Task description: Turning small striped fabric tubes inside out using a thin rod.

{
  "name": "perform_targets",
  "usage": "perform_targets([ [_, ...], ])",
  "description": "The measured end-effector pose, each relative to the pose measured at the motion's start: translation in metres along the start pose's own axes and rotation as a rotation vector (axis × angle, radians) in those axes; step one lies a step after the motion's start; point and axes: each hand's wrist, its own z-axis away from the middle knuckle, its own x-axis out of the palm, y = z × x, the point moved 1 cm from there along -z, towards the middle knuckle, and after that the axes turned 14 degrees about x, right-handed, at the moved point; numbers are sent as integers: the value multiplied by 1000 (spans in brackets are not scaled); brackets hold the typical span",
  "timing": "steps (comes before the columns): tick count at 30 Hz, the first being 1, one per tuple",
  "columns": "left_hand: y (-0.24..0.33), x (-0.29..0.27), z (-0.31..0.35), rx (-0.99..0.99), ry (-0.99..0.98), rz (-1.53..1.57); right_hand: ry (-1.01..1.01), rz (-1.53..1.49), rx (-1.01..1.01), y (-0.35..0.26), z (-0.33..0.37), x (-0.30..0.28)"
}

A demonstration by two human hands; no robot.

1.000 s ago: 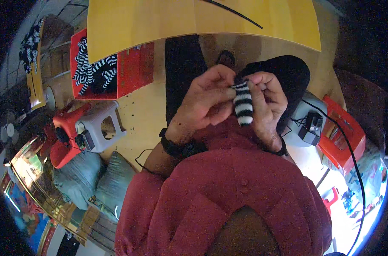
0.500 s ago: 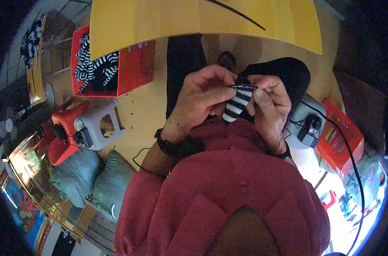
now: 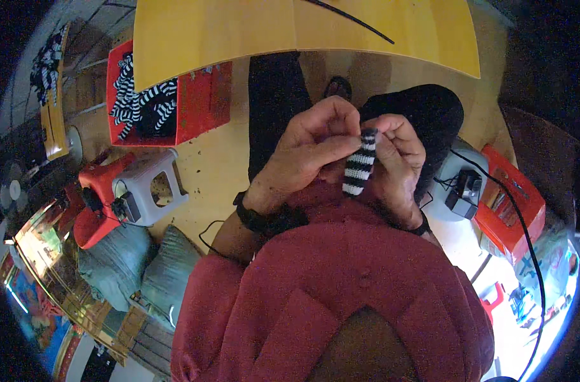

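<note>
A small black-and-white striped knitted piece (image 3: 358, 170), narrow with a rounded lower end, hangs between my hands above my lap. My left hand (image 3: 306, 149) pinches its upper edge between thumb and forefinger. From the other side, my right hand (image 3: 399, 162) grips the same top edge with its thumb and bent fingers. Part of the upper end is hidden behind the fingertips. Similar striped knitted pieces (image 3: 137, 105) lie heaped in a red box (image 3: 204, 105) at the far left.
A yellow tabletop (image 3: 239, 32) with a thin black rod (image 3: 350, 22) spans the far side. Grey stools stand on the left (image 3: 150, 184) and right (image 3: 452, 191), with black devices and a trailing cable (image 3: 525, 229). Stuffed sacks (image 3: 169, 267) lie lower left.
The knitted piece has turned from slanting to nearly upright, and its top edge looks narrower. My fingertips have drawn closer together, with the right hand shifted slightly left.
</note>
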Motion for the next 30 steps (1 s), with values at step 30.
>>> perform_targets([
  [30,-15,-5,2,-98,279,174,252,251,-206,5,-1,2],
])
